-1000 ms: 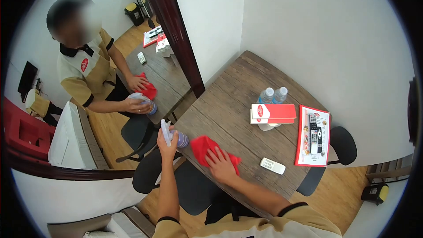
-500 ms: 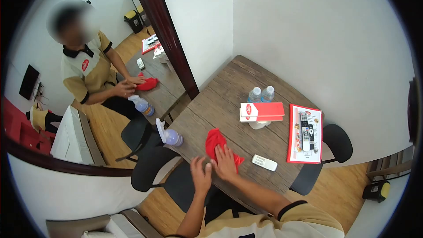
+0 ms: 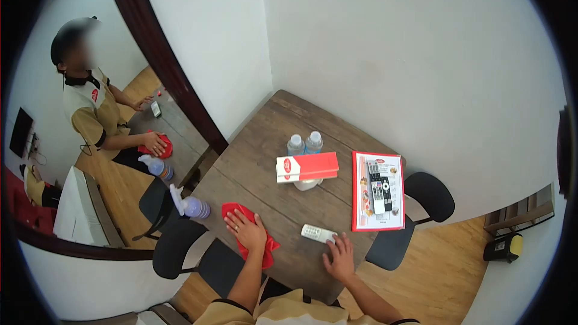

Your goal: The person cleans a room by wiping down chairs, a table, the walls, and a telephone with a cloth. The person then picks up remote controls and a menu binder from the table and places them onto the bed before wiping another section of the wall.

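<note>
My left hand (image 3: pixel 248 232) lies flat with spread fingers on a red cloth (image 3: pixel 269 254) near the table's front left edge. At the lower right, my right hand (image 3: pixel 341 259) has its fingers apart, with the fingertips at the right end of a white remote (image 3: pixel 319 233). Nothing is held in it. A spray bottle with purple liquid (image 3: pixel 195 207) stands upright at the table's left edge, left of the cloth.
On the wooden table (image 3: pixel 241 162) are two water bottles (image 3: pixel 295 144), a red and white box (image 3: pixel 307 167) and a red-edged menu (image 3: pixel 394 215) bearing dark and white remotes (image 3: pixel 379 187). Chairs (image 3: pixel 428 195) flank it. A mirror is at left.
My left hand has let go of the spray bottle and now rests on the cloth. My right hand has left the cloth and moved right to the white remote. The view has shifted right.
</note>
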Tool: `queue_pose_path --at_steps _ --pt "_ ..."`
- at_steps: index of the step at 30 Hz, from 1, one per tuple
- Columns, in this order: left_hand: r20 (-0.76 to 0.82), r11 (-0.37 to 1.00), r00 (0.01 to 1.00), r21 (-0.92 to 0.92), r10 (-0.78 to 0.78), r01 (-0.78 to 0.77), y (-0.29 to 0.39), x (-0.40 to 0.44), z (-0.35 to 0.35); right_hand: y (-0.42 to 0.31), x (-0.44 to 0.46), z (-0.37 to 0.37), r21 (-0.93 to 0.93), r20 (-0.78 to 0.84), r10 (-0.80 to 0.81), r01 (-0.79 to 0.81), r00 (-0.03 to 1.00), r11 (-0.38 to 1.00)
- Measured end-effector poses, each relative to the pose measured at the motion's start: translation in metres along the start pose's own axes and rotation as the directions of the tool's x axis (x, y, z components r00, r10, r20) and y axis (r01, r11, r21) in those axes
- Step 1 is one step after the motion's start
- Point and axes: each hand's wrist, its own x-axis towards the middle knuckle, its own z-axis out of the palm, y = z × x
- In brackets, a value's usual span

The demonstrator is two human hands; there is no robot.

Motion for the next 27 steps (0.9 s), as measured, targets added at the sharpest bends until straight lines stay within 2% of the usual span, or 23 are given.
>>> queue_pose_path --at_steps 3,7,9,11,13,15,16,18,19,21,22,24,27 --pt "0.002 0.998 0.998 0.022 0.057 -0.057 0.052 0.079 0.006 -0.016 0.041 0.019 -0.116 -0.027 -0.028 0.025 0.999 0.993" --pt "-0.005 0.997 0.997 -0.021 0.074 -0.074 0.119 0.195 0.049 -0.006 0.051 0.053 -0.15 -0.034 -0.037 0.032 0.999 0.988" --pt "-0.066 0.984 0.983 -0.048 0.169 -0.173 0.158 0.253 0.086 -0.003 0.051 0.057 -0.17 -0.029 -0.038 0.033 0.999 0.985" --pt "-0.062 0.973 0.972 -0.03 0.226 -0.229 0.209 0.299 0.108 -0.004 0.05 0.058 -0.19 -0.003 -0.022 0.021 1.0 0.982" --pt "0.001 0.963 0.964 -0.04 0.267 -0.267 0.263 0.329 0.115 -0.004 0.044 0.06 -0.178 0.044 0.02 -0.012 0.999 0.984" --pt "-0.039 0.936 0.935 -0.015 0.352 -0.353 0.306 0.348 0.135 -0.012 0.054 0.053 -0.159 0.051 0.05 -0.042 0.997 0.986" --pt "-0.03 0.937 0.937 -0.026 0.347 -0.348 0.323 0.354 0.142 -0.007 0.052 0.057 -0.171 0.059 0.053 -0.042 0.997 0.984" --pt "-0.005 0.765 0.769 -0.089 0.639 -0.637 0.34 0.364 0.149 -0.001 0.042 0.067 -0.173 0.06 0.017 -0.007 0.998 0.985" --pt "-0.006 0.768 0.772 -0.093 0.635 -0.633 0.338 0.366 0.149 -0.006 0.054 0.058 -0.177 0.063 0.014 -0.003 0.998 0.984" --pt "-0.033 0.555 0.568 -0.178 0.822 -0.813 0.324 0.367 0.141 -0.021 0.072 0.039 -0.238 0.033 -0.004 0.012 0.999 0.971" --pt "-0.033 0.554 0.566 -0.17 0.823 -0.815 0.311 0.365 0.134 -0.019 0.067 0.045 -0.231 0.028 -0.006 0.012 1.0 0.973" --pt "-0.023 0.248 0.271 -0.327 0.962 -0.912 0.274 0.342 0.12 -0.009 0.056 0.056 -0.217 0.048 0.004 0.007 0.999 0.976" --pt "0.002 0.278 0.287 -0.263 0.958 -0.924 0.211 0.297 0.1 -0.007 0.054 0.055 -0.195 0.04 -0.012 0.02 0.999 0.981"
